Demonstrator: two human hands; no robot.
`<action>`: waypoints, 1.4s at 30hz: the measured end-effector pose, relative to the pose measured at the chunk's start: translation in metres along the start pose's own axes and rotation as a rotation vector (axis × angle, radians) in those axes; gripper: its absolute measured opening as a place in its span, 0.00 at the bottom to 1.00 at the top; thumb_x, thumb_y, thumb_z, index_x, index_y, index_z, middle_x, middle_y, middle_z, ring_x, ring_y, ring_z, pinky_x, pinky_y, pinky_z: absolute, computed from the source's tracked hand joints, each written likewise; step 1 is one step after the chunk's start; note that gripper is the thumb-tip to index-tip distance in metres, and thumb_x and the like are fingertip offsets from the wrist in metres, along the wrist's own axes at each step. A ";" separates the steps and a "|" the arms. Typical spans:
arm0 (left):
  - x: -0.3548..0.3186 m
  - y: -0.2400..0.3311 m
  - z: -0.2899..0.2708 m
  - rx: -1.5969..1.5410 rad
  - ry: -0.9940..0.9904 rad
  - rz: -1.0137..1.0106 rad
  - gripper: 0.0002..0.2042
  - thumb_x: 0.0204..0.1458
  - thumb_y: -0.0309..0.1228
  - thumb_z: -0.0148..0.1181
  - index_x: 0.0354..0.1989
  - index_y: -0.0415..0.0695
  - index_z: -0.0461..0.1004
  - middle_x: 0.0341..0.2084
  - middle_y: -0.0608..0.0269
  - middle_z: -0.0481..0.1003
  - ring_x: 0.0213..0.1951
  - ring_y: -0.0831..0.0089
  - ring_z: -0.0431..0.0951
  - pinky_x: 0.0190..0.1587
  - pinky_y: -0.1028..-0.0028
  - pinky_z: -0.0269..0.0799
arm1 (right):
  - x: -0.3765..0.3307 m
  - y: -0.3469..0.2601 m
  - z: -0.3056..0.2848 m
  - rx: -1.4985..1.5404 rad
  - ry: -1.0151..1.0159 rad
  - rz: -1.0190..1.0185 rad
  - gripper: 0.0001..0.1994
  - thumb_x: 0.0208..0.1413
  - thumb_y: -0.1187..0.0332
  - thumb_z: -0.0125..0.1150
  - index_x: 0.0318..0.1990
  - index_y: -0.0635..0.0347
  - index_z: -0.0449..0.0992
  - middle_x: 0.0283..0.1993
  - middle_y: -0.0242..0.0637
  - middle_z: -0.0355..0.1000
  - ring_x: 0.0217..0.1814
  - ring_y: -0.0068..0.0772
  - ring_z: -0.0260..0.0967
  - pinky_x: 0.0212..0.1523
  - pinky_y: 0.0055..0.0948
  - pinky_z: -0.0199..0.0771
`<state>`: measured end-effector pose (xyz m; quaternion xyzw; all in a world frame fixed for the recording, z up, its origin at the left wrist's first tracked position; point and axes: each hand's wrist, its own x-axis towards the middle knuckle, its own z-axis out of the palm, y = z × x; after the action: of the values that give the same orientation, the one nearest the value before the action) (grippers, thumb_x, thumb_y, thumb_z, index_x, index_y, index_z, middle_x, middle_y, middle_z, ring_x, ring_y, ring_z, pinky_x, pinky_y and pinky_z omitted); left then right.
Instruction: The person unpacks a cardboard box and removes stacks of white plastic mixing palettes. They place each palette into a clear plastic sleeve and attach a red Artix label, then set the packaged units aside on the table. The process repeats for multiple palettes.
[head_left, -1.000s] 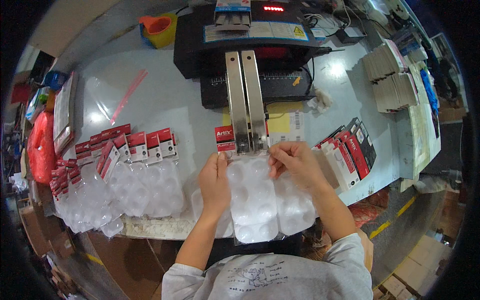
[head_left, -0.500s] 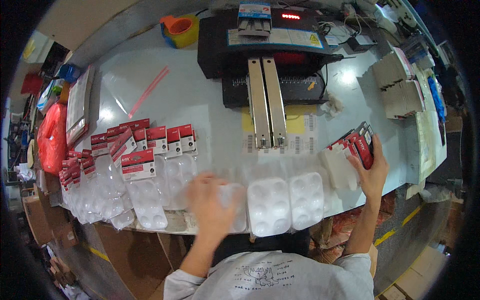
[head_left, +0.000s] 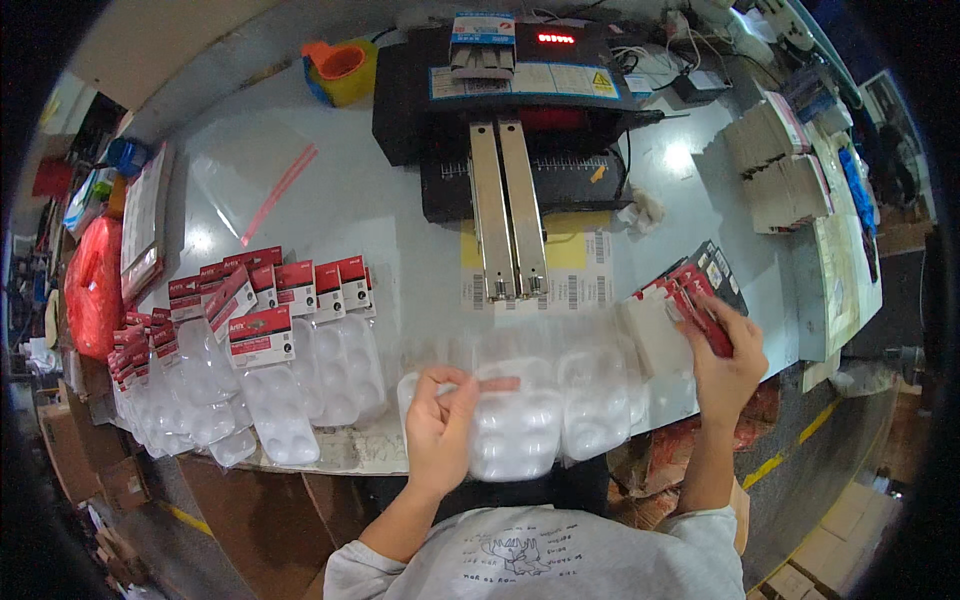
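Observation:
Three white plastic palettes with round wells lie in clear bags along the near table edge. The middle palette (head_left: 515, 435) and the right palette (head_left: 594, 410) show plainly; the other is largely behind my left hand (head_left: 437, 425). That hand is closed at the upper edge of the middle palette's clear plastic bag (head_left: 490, 352), thumb and fingers pinched there; a reddish strip, perhaps a fingertip, reaches right over the bag. My right hand (head_left: 728, 365) grips a fanned stack of red and black header cards (head_left: 700, 300), their pale backs (head_left: 655, 335) facing left.
Bagged palettes with red cards (head_left: 270, 385) pile up at the left. A black machine (head_left: 500, 100) with two metal bars (head_left: 508, 215) stands at the back, label sheets (head_left: 590, 285) beneath. Card stacks (head_left: 785, 190) stand right; an orange-yellow tape dispenser (head_left: 345, 75) sits back left.
My left hand, blurred and spread before, has moved slightly right and closed at the middle bag's edge. My right hand stays on the cards. The whole view has shifted slightly.

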<state>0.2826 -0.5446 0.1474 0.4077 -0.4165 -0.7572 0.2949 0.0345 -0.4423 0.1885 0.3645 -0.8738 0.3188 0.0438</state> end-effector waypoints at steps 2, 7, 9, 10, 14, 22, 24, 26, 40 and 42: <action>-0.008 0.006 0.007 0.043 -0.092 -0.015 0.06 0.61 0.28 0.48 0.38 0.37 0.69 0.38 0.55 0.79 0.38 0.76 0.77 0.43 0.80 0.71 | -0.007 -0.029 -0.008 0.428 -0.119 0.034 0.19 0.39 0.67 0.72 0.42 0.58 0.79 0.39 0.38 0.77 0.35 0.37 0.72 0.37 0.25 0.72; -0.013 0.015 0.016 0.338 -0.149 0.071 0.07 0.58 0.28 0.54 0.37 0.36 0.74 0.31 0.59 0.80 0.29 0.83 0.75 0.31 0.82 0.69 | -0.002 -0.067 0.014 0.540 -0.713 -0.071 0.15 0.42 0.65 0.71 0.37 0.63 0.78 0.29 0.44 0.75 0.27 0.33 0.73 0.30 0.25 0.71; -0.012 0.015 0.016 0.454 -0.110 0.085 0.07 0.57 0.28 0.55 0.36 0.37 0.75 0.27 0.61 0.80 0.24 0.84 0.72 0.27 0.82 0.66 | -0.002 -0.069 0.022 0.513 -0.781 -0.108 0.14 0.44 0.67 0.70 0.36 0.65 0.78 0.27 0.39 0.75 0.26 0.23 0.70 0.28 0.21 0.68; -0.011 0.015 0.015 0.496 -0.092 0.073 0.07 0.57 0.28 0.55 0.35 0.37 0.75 0.24 0.62 0.79 0.22 0.85 0.71 0.25 0.82 0.65 | -0.002 -0.069 0.025 0.476 -0.810 -0.121 0.13 0.44 0.68 0.70 0.35 0.66 0.78 0.26 0.37 0.75 0.25 0.18 0.69 0.27 0.19 0.67; -0.006 0.011 0.014 0.507 -0.091 0.069 0.07 0.56 0.30 0.57 0.34 0.38 0.75 0.18 0.64 0.76 0.19 0.84 0.69 0.22 0.81 0.63 | 0.000 -0.067 0.028 0.476 -0.833 -0.080 0.14 0.43 0.65 0.72 0.34 0.66 0.78 0.26 0.37 0.75 0.25 0.19 0.68 0.26 0.20 0.67; 0.000 0.004 0.009 0.450 0.129 0.173 0.09 0.57 0.30 0.55 0.32 0.36 0.76 0.20 0.71 0.73 0.23 0.86 0.66 0.26 0.82 0.61 | 0.002 -0.044 0.031 0.477 -0.764 -0.034 0.12 0.48 0.64 0.67 0.35 0.65 0.78 0.28 0.38 0.76 0.24 0.21 0.71 0.26 0.22 0.70; 0.004 0.002 0.006 0.366 0.211 0.195 0.10 0.57 0.30 0.55 0.31 0.36 0.76 0.22 0.72 0.73 0.25 0.87 0.65 0.28 0.82 0.60 | -0.002 -0.034 0.033 0.567 -0.876 0.124 0.12 0.52 0.63 0.64 0.35 0.64 0.79 0.28 0.37 0.76 0.25 0.21 0.71 0.25 0.23 0.71; 0.007 0.000 0.004 0.379 0.221 0.210 0.10 0.58 0.31 0.54 0.31 0.35 0.76 0.23 0.72 0.73 0.25 0.86 0.65 0.29 0.83 0.60 | -0.014 -0.027 0.035 0.709 -1.124 0.433 0.10 0.54 0.65 0.62 0.35 0.65 0.79 0.27 0.33 0.75 0.26 0.19 0.71 0.25 0.20 0.71; 0.072 -0.024 0.001 0.629 0.279 0.207 0.14 0.62 0.34 0.45 0.27 0.37 0.64 0.19 0.54 0.67 0.23 0.69 0.63 0.29 0.72 0.62 | -0.002 -0.028 0.101 1.104 -0.857 0.632 0.09 0.59 0.68 0.54 0.31 0.65 0.73 0.27 0.34 0.72 0.25 0.24 0.72 0.27 0.22 0.74; 0.081 -0.023 0.001 0.585 0.284 0.223 0.14 0.62 0.35 0.45 0.27 0.37 0.64 0.19 0.54 0.67 0.23 0.70 0.62 0.29 0.72 0.61 | 0.002 -0.025 0.106 1.049 -0.891 0.647 0.09 0.59 0.69 0.52 0.35 0.69 0.72 0.30 0.38 0.73 0.27 0.29 0.75 0.29 0.25 0.77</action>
<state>0.2393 -0.5973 0.0974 0.5280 -0.6129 -0.5045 0.3016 0.0657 -0.5195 0.1178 0.1574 -0.6064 0.5119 -0.5878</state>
